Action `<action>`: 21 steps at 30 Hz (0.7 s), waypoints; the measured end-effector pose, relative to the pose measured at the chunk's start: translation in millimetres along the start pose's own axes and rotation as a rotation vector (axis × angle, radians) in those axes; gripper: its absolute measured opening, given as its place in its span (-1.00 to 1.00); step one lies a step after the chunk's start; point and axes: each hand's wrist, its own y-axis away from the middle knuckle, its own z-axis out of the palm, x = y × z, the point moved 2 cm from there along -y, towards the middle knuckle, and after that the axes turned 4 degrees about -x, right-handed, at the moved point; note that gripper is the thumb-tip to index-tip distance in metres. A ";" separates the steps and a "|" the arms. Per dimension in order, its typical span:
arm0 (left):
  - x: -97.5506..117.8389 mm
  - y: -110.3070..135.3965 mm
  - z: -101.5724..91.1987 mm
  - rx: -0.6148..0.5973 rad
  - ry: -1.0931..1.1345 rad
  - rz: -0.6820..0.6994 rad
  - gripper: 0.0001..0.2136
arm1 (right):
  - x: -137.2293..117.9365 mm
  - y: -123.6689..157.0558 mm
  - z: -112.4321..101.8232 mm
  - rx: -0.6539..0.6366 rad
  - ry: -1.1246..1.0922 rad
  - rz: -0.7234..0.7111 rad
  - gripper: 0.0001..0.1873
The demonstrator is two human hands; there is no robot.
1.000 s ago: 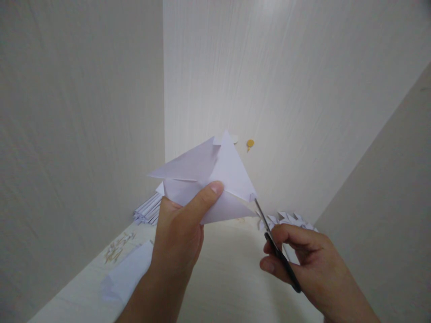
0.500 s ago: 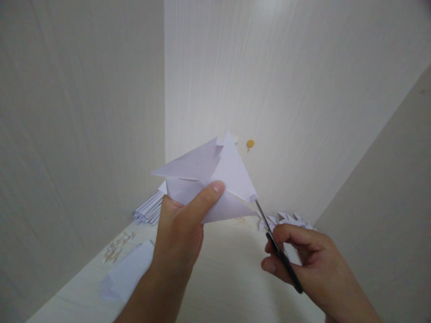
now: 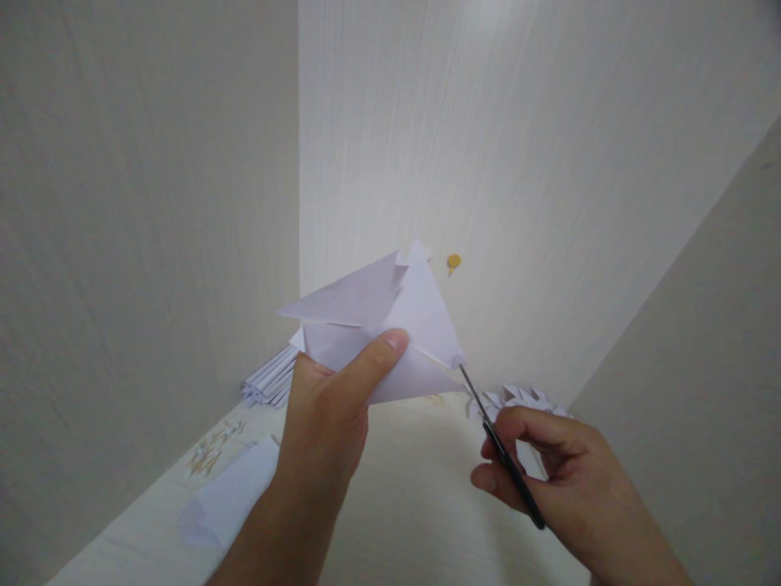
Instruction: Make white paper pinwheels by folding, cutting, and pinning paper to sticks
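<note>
Pale, faintly streaked panels enclose the space in the head view: a left panel point(image 3: 152, 203), a far panel point(image 3: 518, 122) and a right panel point(image 3: 701, 325), with a light tabletop point(image 3: 421, 496) below them. A yellow round piece point(image 3: 454, 261) shows against the far panel, and a small pale thing, mostly hidden, sits to its left.

In the middle, above the tabletop, the left hand point(image 3: 333, 407) holds a folded white paper point(image 3: 421, 305). Its grip is closed on the near left part of the paper, with the thumb pressed flat on top and the other fingers hidden underneath. Pointed flaps stick out to the left, the far side and the right.

The right hand point(image 3: 565, 472) grips a slim tool point(image 3: 512, 468) with a black handle and a thin metal end, thumb and fingers bent around it. The metal end slants far and left and meets the small turned corner at the right of the paper.

On the far left of the tabletop lies a bundle of folded papers point(image 3: 272, 378). Nearer are scattered thin tan and white bits point(image 3: 213, 448), and beside the left forearm a loose white paper point(image 3: 237, 492). On the far right, partly behind the right hand, runs a row of pointed paper pieces point(image 3: 518, 397).
</note>
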 end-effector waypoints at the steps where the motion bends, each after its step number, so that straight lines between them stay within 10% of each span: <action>1: 0.4 0.2 0.3 0.008 0.000 0.000 -0.58 | 0.3 0.0 0.0 0.000 0.000 0.002 -0.66; 21: 2.3 0.8 4.0 -0.014 0.054 -0.029 -0.71 | 5.7 1.7 0.1 -0.035 -0.026 0.002 -0.62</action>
